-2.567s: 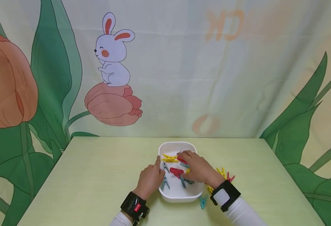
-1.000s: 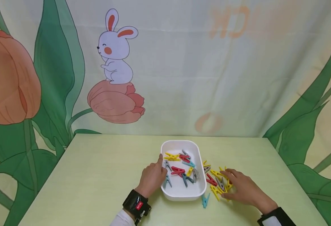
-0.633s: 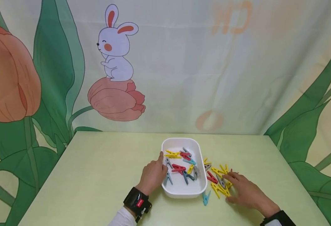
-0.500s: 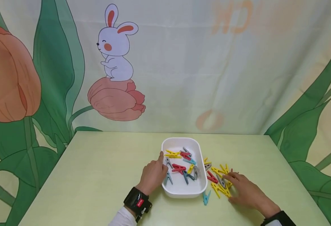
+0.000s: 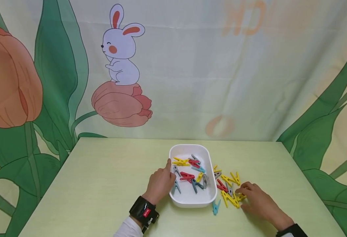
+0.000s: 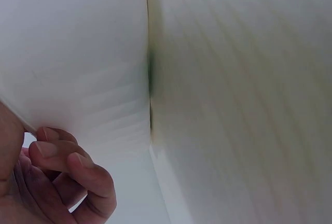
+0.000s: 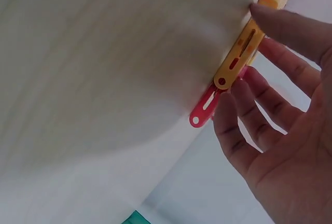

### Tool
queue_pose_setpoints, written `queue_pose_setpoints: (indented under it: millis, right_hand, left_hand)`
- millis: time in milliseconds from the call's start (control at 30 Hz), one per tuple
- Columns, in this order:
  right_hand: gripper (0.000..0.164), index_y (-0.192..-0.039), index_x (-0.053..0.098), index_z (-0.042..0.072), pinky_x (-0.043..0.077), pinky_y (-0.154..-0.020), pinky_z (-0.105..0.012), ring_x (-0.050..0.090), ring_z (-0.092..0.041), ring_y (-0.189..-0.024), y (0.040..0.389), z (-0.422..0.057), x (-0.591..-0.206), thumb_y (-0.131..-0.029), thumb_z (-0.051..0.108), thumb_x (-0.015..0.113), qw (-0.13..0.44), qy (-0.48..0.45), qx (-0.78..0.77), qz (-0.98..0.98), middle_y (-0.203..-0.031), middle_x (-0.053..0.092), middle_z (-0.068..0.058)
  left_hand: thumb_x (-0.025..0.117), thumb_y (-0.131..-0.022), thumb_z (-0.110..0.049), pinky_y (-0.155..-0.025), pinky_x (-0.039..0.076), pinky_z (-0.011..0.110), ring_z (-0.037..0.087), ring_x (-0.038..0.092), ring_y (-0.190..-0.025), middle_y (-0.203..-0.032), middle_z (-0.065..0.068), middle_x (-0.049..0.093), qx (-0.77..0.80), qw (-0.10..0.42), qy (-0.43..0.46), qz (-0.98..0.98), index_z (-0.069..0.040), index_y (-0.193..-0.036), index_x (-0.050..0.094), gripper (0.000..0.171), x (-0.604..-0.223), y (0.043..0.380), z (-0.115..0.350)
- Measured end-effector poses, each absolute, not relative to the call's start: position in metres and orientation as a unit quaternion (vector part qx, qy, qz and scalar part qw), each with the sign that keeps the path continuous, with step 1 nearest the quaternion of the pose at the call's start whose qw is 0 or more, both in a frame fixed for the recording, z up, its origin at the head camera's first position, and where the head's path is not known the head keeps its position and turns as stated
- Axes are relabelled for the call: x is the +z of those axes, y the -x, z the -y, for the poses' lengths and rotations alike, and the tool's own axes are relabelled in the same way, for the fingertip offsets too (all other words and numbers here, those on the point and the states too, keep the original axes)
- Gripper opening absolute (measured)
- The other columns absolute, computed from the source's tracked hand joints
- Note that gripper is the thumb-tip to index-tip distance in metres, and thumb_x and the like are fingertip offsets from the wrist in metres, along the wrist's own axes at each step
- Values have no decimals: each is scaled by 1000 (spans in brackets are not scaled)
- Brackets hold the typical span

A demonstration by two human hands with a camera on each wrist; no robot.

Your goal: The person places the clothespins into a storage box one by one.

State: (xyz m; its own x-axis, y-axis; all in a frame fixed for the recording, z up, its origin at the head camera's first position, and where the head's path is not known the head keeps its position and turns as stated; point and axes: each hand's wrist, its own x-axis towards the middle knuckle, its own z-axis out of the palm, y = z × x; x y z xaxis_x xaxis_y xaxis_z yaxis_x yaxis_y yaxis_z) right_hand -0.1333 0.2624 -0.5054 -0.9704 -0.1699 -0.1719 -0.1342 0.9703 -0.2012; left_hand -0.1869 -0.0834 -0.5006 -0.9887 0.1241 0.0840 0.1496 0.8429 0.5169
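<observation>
My left hand (image 5: 159, 185) holds the left rim of a white plastic basket (image 5: 192, 202), its thumb over the edge. In the left wrist view, the other fingers (image 6: 93, 175) bend beside the outer wall. Several red, yellow, grey and blue clothespins lie in the basket, among them a red clothespin (image 5: 187, 176). My right hand (image 5: 260, 201) is low on the table at the right of a loose heap of clothespins. Its relaxed fingertips touch a yellow clothespin (image 7: 241, 53), with a red clothespin (image 7: 204, 109) partly under it; the far fingertips are partly hidden.
Loose yellow clothespins (image 5: 229, 199), a red clothespin (image 5: 222, 185) and a grey clothespin (image 5: 229, 190) lie right of the basket. A light-blue clothespin (image 5: 216, 208) is by its near right corner. A printed cloth (image 5: 176, 82) hangs behind the pale table (image 5: 111, 184).
My right hand has moved from over the basket to the heap on the right, then slightly nearer, shifting some clothespins. A red clothespin there is now hidden in the head view. The left hand stays put.
</observation>
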Motion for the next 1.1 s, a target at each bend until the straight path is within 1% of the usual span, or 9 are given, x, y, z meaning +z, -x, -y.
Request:
queue_pose_setpoints:
  millis: [67,133,233,400,500,633,767,867,1100]
  right_hand:
    - [27,-104,73,22,52,-90,-46,56,-21,-101,134,-263,-506,-78,17,81,96,76,-103,-987,-112,58,-1]
    - [23,-98,73,22,52,-90,-45,56,-20,-98,135,-263,-507,-79,12,80,95,74,-110,-987,-108,58,-1]
    - [23,-93,72,22,53,-89,-42,56,-17,-94,135,-264,-509,-79,5,78,90,72,-119,-986,-103,58,0]
    - [25,-93,71,19,55,-85,-38,57,-14,-88,135,-264,-509,-80,-2,74,89,72,-136,-984,-98,56,1]
    - [23,-93,72,17,55,-84,-39,57,-14,-87,135,-264,-509,-80,-3,73,92,72,-136,-984,-98,57,0]
    - [21,-92,73,18,55,-84,-38,56,-14,-85,136,-264,-510,-81,-1,73,97,63,-128,-985,-97,57,1]
    - [21,-93,73,18,55,-82,-35,54,-14,-82,136,-264,-510,-81,1,75,98,58,-125,-986,-95,56,2]
    - [20,-94,73,17,55,-80,-35,54,-13,-80,134,-264,-507,-81,1,75,97,61,-125,-986,-94,56,1]
    - [21,-96,72,18,55,-79,-34,55,-13,-80,132,-268,-493,-81,4,76,76,81,-108,-988,-97,56,2]
  left_hand:
    - [55,-94,-19,-47,27,28,16,40,-48,-55,-1,39,-270,25,71,960,1,-149,38,61,-500,187,83]
    - [55,-94,-19,-47,27,28,16,41,-48,-55,0,40,-269,27,71,960,1,-149,38,61,-500,187,83]
    - [55,-94,-19,-47,27,28,16,41,-48,-55,0,40,-268,26,71,960,1,-149,38,61,-500,187,83]
    - [56,-95,-19,-47,28,28,16,42,-48,-55,0,42,-273,21,70,959,1,-150,37,61,-500,187,83]
    - [56,-95,-19,-47,28,28,16,42,-48,-56,0,42,-274,21,71,959,1,-150,37,62,-501,187,83]
    - [56,-95,-20,-47,28,28,16,42,-48,-56,0,42,-273,22,72,959,1,-150,37,62,-501,187,84]
    - [55,-95,-20,-47,28,28,16,42,-49,-56,0,41,-274,19,71,959,1,-150,36,62,-502,187,84]
    - [56,-95,-20,-48,29,27,16,42,-49,-56,0,41,-275,15,71,959,0,-150,36,62,-502,187,83]
    - [55,-95,-21,-48,29,27,16,42,-49,-56,-1,41,-275,13,72,959,0,-151,35,63,-502,187,84]
